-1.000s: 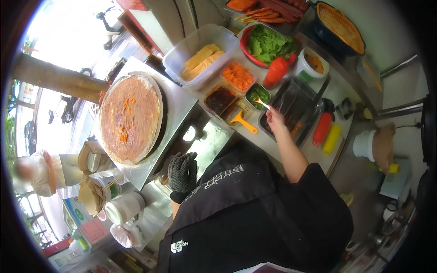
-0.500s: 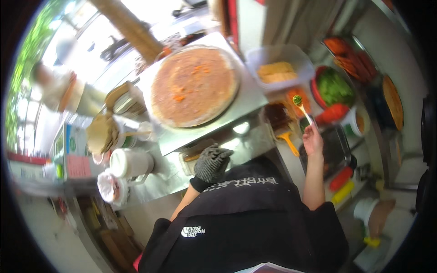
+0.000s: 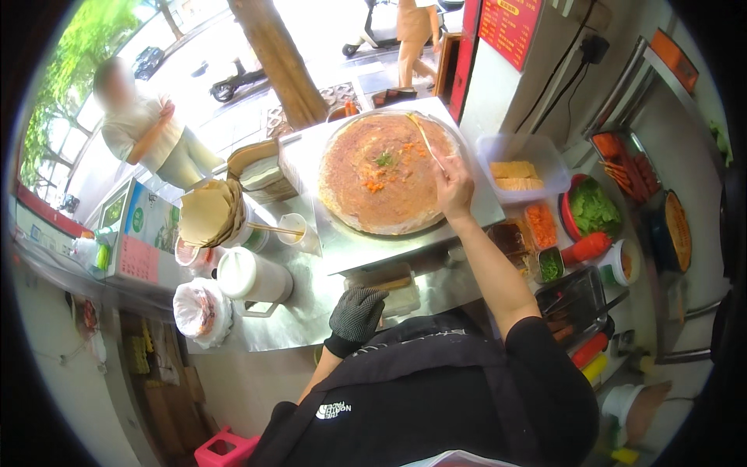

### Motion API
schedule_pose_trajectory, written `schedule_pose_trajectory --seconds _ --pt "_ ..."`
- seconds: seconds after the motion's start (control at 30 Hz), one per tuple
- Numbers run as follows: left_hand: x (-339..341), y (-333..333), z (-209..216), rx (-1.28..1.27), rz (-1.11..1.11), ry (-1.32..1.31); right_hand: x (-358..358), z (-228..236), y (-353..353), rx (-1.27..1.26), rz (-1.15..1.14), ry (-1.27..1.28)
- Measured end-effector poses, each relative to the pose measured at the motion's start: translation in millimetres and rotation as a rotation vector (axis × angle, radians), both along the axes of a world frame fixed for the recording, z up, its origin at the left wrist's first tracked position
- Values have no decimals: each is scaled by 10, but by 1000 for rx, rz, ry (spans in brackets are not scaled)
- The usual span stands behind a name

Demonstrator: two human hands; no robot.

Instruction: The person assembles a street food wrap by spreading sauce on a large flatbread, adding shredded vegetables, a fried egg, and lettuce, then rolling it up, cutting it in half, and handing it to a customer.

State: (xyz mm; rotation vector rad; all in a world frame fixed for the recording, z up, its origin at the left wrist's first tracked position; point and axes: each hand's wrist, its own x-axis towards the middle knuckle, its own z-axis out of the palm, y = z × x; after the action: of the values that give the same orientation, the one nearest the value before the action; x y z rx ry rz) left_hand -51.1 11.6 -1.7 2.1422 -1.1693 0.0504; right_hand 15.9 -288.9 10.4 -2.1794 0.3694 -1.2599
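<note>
My bare right hand [image 3: 454, 185] is closed on the handle of a slim pale spoon [image 3: 425, 138] above a large round flatbread [image 3: 346, 175]. The spoon's bowl hangs over the bread's far right side. A small heap of chopped green herbs [image 3: 383, 159] and some orange diced bits [image 3: 374, 187] lie on the brownish, sauced surface. In a grey knit glove, my left hand [image 3: 356, 315] is curled near the counter's front edge, beside a shallow clear tray [image 3: 398, 298]. Nothing shows between its fingers; the palm is hidden.
At right stand a plastic box [image 3: 559, 167] of yellow slabs, orange bits [image 3: 540, 226], herbs [image 3: 551, 265] and a red bowl [image 3: 570, 222] of lettuce. A white lidded jug [image 3: 253, 278], paper bags [image 3: 207, 214] and a cup [image 3: 299, 233] stand at left. People are outside.
My right hand has swung left and away from me, from the side containers to over the flatbread. Green herbs now lie on the bread. My gloved left hand has drawn closer and curled up.
</note>
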Motion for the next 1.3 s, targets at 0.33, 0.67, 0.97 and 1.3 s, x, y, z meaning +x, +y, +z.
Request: schedule_pose_trajectory --seconds 0.33,0.67,0.97,1.3 --pt "132 429 -172 30 39 38 -314 -210 180 -248 -22 118" --pt "294 268 7 40 -57 -9 -803 -377 535 -283 -54 2" --pt "285 111 7 41 -148 25 -980 -919 627 -190 -127 143" --pt "179 -119 -67 44 -174 -15 -1147 -715 323 -13 -210 -90"
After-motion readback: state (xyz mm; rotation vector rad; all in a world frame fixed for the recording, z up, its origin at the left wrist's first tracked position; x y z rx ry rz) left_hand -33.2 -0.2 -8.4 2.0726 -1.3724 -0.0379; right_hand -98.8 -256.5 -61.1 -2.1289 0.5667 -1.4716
